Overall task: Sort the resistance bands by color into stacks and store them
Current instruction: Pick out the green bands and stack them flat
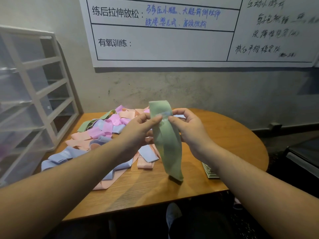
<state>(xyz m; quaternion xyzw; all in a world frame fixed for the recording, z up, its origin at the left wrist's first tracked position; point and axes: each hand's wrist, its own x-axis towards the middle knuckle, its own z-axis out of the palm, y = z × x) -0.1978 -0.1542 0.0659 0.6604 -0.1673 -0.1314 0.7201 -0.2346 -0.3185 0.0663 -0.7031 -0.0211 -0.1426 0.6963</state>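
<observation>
A green resistance band hangs upright above the wooden table, its lower end just over the tabletop. My left hand pinches its upper part from the left, and my right hand pinches it from the right at the same height. Behind and left of my hands lies a mixed pile of bands in pink, peach, light blue and green, tangled together.
A white plastic drawer unit stands at the table's left edge. A whiteboard hangs on the wall behind. A small striped, flat object lies on the table under my right forearm. A dark object sits right of the table.
</observation>
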